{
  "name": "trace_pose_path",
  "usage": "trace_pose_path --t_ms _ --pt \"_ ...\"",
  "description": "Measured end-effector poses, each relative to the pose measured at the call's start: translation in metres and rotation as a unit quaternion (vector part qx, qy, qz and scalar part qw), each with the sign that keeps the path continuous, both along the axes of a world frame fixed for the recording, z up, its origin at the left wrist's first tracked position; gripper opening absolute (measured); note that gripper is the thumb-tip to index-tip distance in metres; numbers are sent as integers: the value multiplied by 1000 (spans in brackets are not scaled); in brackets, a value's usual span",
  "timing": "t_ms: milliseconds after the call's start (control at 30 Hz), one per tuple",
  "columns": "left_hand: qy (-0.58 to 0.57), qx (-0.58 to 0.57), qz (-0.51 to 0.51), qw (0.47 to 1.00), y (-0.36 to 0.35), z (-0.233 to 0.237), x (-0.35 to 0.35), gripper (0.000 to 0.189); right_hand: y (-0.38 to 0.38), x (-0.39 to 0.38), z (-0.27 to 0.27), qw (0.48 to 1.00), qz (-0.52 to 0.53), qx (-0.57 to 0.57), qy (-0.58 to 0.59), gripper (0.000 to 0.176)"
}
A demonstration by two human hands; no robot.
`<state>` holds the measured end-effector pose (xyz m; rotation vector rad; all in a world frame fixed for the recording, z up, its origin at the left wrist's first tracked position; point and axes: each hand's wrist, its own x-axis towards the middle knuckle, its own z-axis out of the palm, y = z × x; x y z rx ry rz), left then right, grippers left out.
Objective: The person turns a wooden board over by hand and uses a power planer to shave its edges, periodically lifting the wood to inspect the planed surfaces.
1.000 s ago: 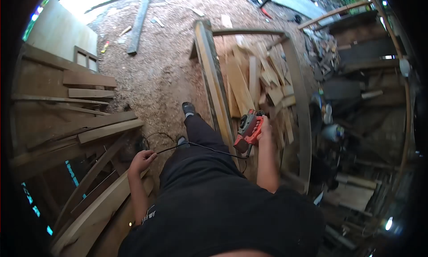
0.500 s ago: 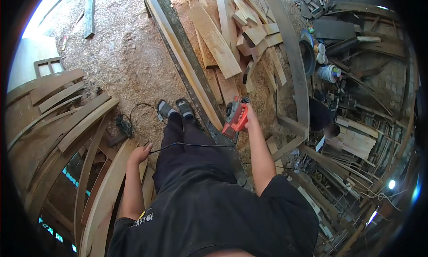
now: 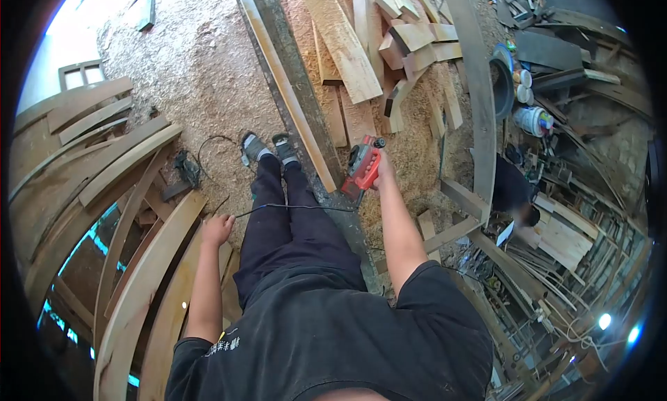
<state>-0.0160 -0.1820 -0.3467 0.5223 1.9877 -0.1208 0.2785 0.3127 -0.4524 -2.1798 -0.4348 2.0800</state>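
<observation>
My right hand [image 3: 383, 172] is closed around the handle of a red electric hand planer [image 3: 363, 166], held beside the near end of a long narrow wood strip [image 3: 288, 99]. The strip lies along a dark, worn beam [image 3: 295, 60]. From the planer a black power cord [image 3: 299, 206] runs left across my thighs to my left hand [image 3: 219, 229]. The fingers of that hand are curled around the cord, near a curved light board [image 3: 156, 290].
Curved boards [image 3: 132, 161] are stacked at left. Cut timber blocks [image 3: 410, 43] lie ahead on sawdust-covered floor. A long plank [image 3: 479, 88] stands right of them, with buckets [image 3: 533, 121] beyond. Another person [image 3: 511, 185] bends over at right.
The view has shifted slightly. My left hand has moved a little, its thumb now tucked closer, and the cord hangs flatter. The planer stays in my right hand near the strip's end.
</observation>
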Motion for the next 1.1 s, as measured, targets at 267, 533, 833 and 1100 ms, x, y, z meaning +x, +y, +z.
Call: trace_pose_path --t_ms 267,533,833,1100 --pt "104 -26 6 994 42 -26 24 52 13 7 -12 999 44 2 14 42" --pt "121 140 58 981 94 -21 36 46 -30 29 10 966 176 182 -53 31" --pt "22 380 164 910 167 -10 103 34 -64 79 -9 949 193 249 15 48" --pt "25 433 155 888 186 -28 180 43 -70 93 -3 964 110 235 49 44"
